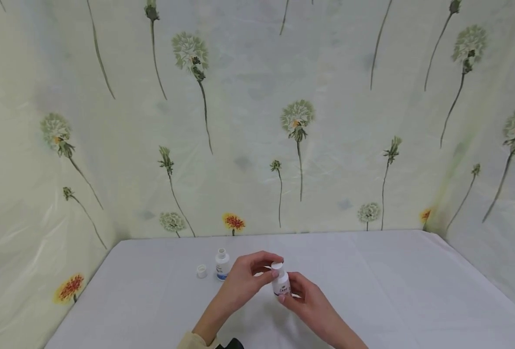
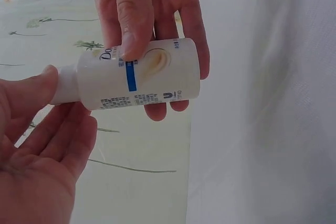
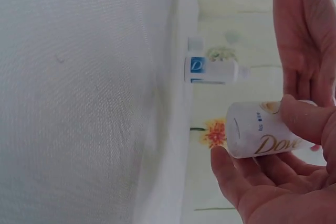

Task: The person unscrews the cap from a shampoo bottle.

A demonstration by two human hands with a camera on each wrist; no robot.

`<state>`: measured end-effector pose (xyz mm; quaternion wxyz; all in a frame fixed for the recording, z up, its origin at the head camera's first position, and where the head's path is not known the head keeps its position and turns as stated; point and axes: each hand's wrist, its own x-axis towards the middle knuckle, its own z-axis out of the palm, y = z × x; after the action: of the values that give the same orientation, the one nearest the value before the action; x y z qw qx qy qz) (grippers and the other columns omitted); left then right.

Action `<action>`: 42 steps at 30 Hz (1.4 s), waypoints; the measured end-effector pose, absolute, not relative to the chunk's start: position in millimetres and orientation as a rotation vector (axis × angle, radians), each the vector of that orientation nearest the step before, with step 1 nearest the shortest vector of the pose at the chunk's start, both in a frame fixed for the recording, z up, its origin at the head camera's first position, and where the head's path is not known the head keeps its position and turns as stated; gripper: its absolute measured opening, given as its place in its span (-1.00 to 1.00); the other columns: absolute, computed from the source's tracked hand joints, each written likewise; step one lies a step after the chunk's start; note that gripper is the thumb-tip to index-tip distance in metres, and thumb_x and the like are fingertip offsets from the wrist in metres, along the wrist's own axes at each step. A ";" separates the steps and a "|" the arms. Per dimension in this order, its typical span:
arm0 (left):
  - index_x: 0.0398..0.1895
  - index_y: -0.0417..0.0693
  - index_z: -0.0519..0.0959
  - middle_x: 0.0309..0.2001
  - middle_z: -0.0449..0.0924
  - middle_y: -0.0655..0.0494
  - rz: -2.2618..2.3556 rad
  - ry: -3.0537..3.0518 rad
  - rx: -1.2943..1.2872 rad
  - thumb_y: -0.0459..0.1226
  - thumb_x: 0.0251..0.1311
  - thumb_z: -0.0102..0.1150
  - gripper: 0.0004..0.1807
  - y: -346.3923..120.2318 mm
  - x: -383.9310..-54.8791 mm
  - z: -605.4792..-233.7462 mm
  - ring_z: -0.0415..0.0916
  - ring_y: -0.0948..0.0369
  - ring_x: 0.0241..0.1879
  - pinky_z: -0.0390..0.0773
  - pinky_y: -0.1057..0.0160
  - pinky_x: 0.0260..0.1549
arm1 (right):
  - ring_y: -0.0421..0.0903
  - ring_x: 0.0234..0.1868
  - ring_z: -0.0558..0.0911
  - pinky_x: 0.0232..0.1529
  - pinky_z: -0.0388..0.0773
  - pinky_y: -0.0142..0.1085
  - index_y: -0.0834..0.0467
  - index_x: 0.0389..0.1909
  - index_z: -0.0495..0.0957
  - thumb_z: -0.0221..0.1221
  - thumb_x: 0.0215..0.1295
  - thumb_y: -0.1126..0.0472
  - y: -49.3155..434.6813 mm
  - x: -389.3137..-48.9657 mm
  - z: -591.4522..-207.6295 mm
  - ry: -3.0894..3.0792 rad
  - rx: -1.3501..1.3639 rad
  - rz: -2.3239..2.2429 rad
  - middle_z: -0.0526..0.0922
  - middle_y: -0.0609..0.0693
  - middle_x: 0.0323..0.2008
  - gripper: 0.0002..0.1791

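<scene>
Between both hands a small white Dove bottle [image 1: 281, 286] is held up over the table. My right hand [image 1: 307, 298] grips its body, thumb across the front and fingers behind. At the top, my left hand [image 1: 242, 281] pinches the white cap [image 2: 66, 85] between thumb and fingers. The left wrist view shows a blue stripe and small print on the bottle. Left of the hands stands a second white bottle [image 1: 222, 265] with a blue label, its narrow neck uncapped. A loose white cap [image 1: 201, 271] lies beside it.
A white cloth covers the table [image 1: 393, 291]. Behind and at both sides hangs a pale curtain [image 1: 249, 121] printed with dandelions and orange flowers. A small black object [image 1: 234, 343] shows at the bottom edge near the left sleeve [image 1: 192, 341].
</scene>
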<state>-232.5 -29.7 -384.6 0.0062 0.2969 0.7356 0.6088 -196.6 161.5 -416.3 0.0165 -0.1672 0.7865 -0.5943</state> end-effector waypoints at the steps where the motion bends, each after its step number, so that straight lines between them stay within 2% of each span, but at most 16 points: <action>1: 0.04 -0.04 0.65 -0.04 0.66 0.19 1.904 2.279 0.941 -0.37 0.27 0.25 -0.72 -30.4 -232.4 -385.1 0.59 0.22 -0.02 0.53 0.29 0.02 | 0.10 0.11 0.56 0.02 0.57 -0.24 0.34 0.20 0.38 0.27 0.32 0.20 161.8 -196.4 -416.6 2.441 -0.535 -1.842 0.58 0.20 0.08 -0.48; 9: 0.13 -0.07 0.61 0.07 0.63 0.11 1.856 2.140 1.027 -0.40 0.35 0.14 -0.69 -35.9 -233.0 -387.6 0.57 0.22 0.07 0.49 0.32 0.08 | 0.07 0.18 0.49 0.08 0.53 -0.26 0.24 0.29 0.38 0.25 0.34 0.16 164.7 -196.9 -417.6 2.413 -0.549 -1.803 0.52 0.13 0.17 -0.45; 13: 0.11 -0.12 0.61 0.06 0.64 0.04 1.886 2.112 1.041 -0.42 0.34 0.15 -0.69 -37.3 -233.4 -388.4 0.56 0.20 0.09 0.47 0.30 0.11 | 0.05 0.16 0.49 0.08 0.53 -0.27 0.24 0.31 0.38 0.23 0.36 0.16 166.5 -197.1 -417.5 2.390 -0.605 -1.792 0.52 0.15 0.17 -0.44; 16: 0.09 -0.08 0.63 0.03 0.66 0.09 1.905 2.130 1.007 -0.39 0.32 0.18 -0.71 -37.3 -232.7 -388.6 0.55 0.22 0.10 0.46 0.30 0.12 | 0.03 0.15 0.50 0.07 0.53 -0.28 0.27 0.33 0.36 0.22 0.37 0.16 166.8 -196.2 -417.6 2.376 -0.652 -1.805 0.53 0.17 0.16 -0.43; 21: 0.05 -0.02 0.67 -0.01 0.68 0.13 1.937 2.188 0.932 -0.38 0.27 0.24 -0.70 -34.9 -230.1 -388.9 0.60 0.23 0.02 0.53 0.31 0.03 | -0.04 0.10 0.54 0.01 0.56 -0.29 0.27 0.35 0.36 0.22 0.36 0.14 165.8 -195.4 -418.6 2.426 -0.655 -1.790 0.55 0.15 0.15 -0.41; 25: 0.02 -0.04 0.69 -0.05 0.70 0.11 1.987 2.222 0.851 -0.43 0.20 0.30 -0.68 -31.6 -229.3 -391.9 0.63 0.21 -0.07 0.58 0.32 -0.08 | 0.00 0.07 0.54 -0.05 0.59 -0.30 0.26 0.35 0.37 0.27 0.32 0.14 164.4 -194.6 -418.7 2.527 -0.601 -1.749 0.57 0.13 0.12 -0.38; 31: 0.02 -0.05 0.68 -0.03 0.68 0.08 2.041 2.226 0.729 -0.40 0.17 0.33 -0.68 -28.6 -229.9 -393.4 0.64 0.16 -0.06 0.62 0.30 -0.14 | 0.05 0.05 0.57 -0.09 0.61 -0.29 0.23 0.30 0.43 0.33 0.25 0.17 165.6 -192.5 -413.5 2.675 -0.522 -1.681 0.60 0.11 0.08 -0.39; 38: 0.01 -0.05 0.67 -0.01 0.66 0.09 2.000 2.237 0.730 -0.32 0.20 0.34 -0.71 -33.3 -228.6 -387.9 0.63 0.14 -0.02 0.62 0.21 -0.09 | -0.03 0.04 0.56 0.02 0.57 -0.11 0.11 0.18 0.53 0.37 0.20 0.14 167.8 -194.8 -405.9 2.740 -0.435 -1.624 0.62 -0.02 0.02 -0.48; 42: 0.03 -0.01 0.65 -0.02 0.66 0.15 1.978 2.247 0.782 -0.32 0.19 0.35 -0.68 -37.7 -228.7 -388.2 0.62 0.20 -0.01 0.59 0.24 -0.05 | -0.03 0.06 0.55 0.09 0.52 0.00 0.09 0.17 0.53 0.37 0.20 0.14 167.4 -195.5 -404.9 2.728 -0.413 -1.624 0.61 -0.04 0.03 -0.50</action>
<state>-228.7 -37.7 -388.2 0.0237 0.2526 0.7260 0.6391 -195.5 167.4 -404.9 -0.0298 -0.1288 0.8517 -0.5071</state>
